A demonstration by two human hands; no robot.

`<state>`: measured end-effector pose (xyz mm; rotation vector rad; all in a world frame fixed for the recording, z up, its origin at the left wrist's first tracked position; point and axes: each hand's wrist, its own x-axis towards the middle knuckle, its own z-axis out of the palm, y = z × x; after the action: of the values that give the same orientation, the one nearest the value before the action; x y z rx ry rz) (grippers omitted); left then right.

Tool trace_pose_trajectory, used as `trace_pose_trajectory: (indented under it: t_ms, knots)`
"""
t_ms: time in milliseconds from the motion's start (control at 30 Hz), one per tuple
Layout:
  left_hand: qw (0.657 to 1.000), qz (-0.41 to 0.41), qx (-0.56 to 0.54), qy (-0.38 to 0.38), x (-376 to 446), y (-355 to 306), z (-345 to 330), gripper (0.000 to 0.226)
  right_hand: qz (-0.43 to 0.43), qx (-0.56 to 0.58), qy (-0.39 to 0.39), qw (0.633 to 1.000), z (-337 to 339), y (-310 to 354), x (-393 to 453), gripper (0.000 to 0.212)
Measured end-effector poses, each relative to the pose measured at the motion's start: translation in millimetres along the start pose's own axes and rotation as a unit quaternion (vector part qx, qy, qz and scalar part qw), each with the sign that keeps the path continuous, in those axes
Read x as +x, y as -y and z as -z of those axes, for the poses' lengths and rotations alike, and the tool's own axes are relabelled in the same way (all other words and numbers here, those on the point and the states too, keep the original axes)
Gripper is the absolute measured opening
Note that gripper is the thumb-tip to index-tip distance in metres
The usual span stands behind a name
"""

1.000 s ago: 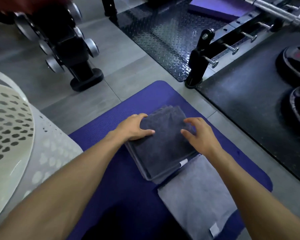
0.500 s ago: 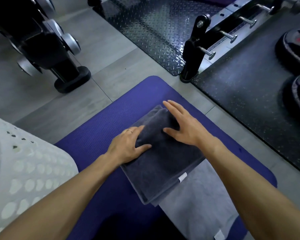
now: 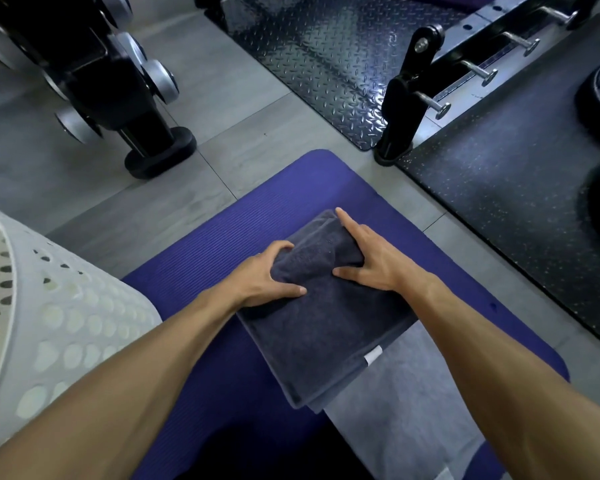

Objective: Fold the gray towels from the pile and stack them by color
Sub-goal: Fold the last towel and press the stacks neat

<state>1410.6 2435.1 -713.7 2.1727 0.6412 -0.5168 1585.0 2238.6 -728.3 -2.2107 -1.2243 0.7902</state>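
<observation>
Currently, step in hand: squaring a folded dark gray towel (image 3: 319, 317) on top of its stack.
Left hand (image 3: 260, 275): fingers curled over the towel's left edge, thumb laid flat on top; it grips the fabric.
Right hand (image 3: 371, 261): fingers nearly straight, pressing flat on the towel's far right part, index finger reaching to the far corner; it holds nothing.
Towel position: under both my palms, on the purple mat (image 3: 194, 271), its near right edge overlapping the light gray towel (image 3: 406, 403) that lies below my right forearm.
Orientation: long axis runs from near my right forearm away toward the far corner under my right index finger; the white tag (image 3: 373, 355) sits on the near right edge.
Risk 1: my left grip bunches the fabric, so the top fold may ridge or slip open when released.
Risk 2: uneven pressing could skew the layers, since lower edges already peek out at the near corner.
Risk 3: the overlap may mix the two colors.
Left of my left arm: a white perforated basket (image 3: 66, 323).
</observation>
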Motion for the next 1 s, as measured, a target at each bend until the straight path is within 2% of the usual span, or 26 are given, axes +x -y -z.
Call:
trace_pose_trajectory:
  t_ms: [167, 300, 433, 667, 767, 933, 1000]
  knots:
    - [0.996, -0.079, 0.020, -0.042, -15.0, 14.8, -10.5, 0.079, 0.044, -0.021, -0.030, 0.998, -3.6, 10.4, -6.5, 0.105]
    - [0.996, -0.080, -0.043, -0.022, -11.9, 19.5, -10.2, 0.077, 0.015, 0.006, -0.032, 0.999, -11.2, 6.8, -9.2, 0.105]
    - [0.994, -0.099, -0.038, -0.027, -11.6, 19.8, -10.4, 0.072, 0.022, 0.002, -0.011, 1.000, -10.2, 4.0, -12.8, 0.099]
    - [0.976, -0.193, -0.012, -0.101, -18.8, 35.6, -20.5, 0.067, 0.057, -0.030, 0.012, 0.998, -5.1, 5.5, -40.2, 0.085]
    - [0.972, -0.191, -0.007, -0.135, -7.7, 43.3, -21.9, 0.060, 0.075, -0.018, 0.018, 0.997, -5.2, 5.8, -45.3, 0.080]
    - [0.957, -0.246, 0.002, -0.154, -2.6, 41.0, -27.2, 0.051, 0.022, -0.011, 0.033, 0.999, -15.3, -14.3, -48.2, 0.075]
    - [0.965, -0.229, -0.009, -0.129, -6.7, 37.4, -24.1, 0.045, 0.001, -0.023, 0.034, 0.999, -19.3, -17.8, -43.8, 0.071]
